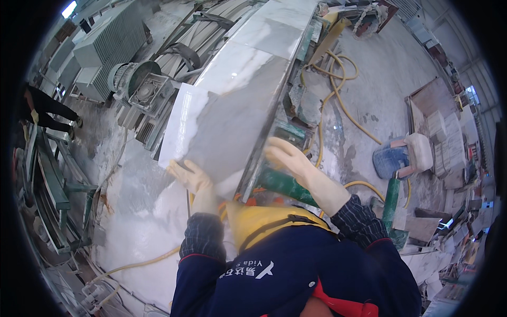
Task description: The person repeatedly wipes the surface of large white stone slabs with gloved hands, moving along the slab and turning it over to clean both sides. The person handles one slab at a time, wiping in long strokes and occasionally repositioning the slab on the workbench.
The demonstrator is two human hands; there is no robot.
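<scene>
A grey-and-white marble slab [227, 127] lies on a long bench in front of me, its white left part jutting past the bench. My left hand [194, 179], in a cream rubber glove, is at the slab's near left edge. Its thumb and fingers close on that edge, though the fingertips are partly hidden. My right hand [296, 164], gloved alike, reaches to the metal rail [259, 150] along the bench's right side. Its fingers are stretched out, slightly blurred, and hold nothing. Farther up the bench lie more polished marble slabs [264, 39].
An electric motor [150, 92] stands left of the bench. Yellow hoses [343, 105] loop over the wet floor at right, near a blue tub [391, 160]. A green pipe [288, 186] runs beneath my right forearm. A person [53, 108] stands at far left beside a metal frame [50, 171].
</scene>
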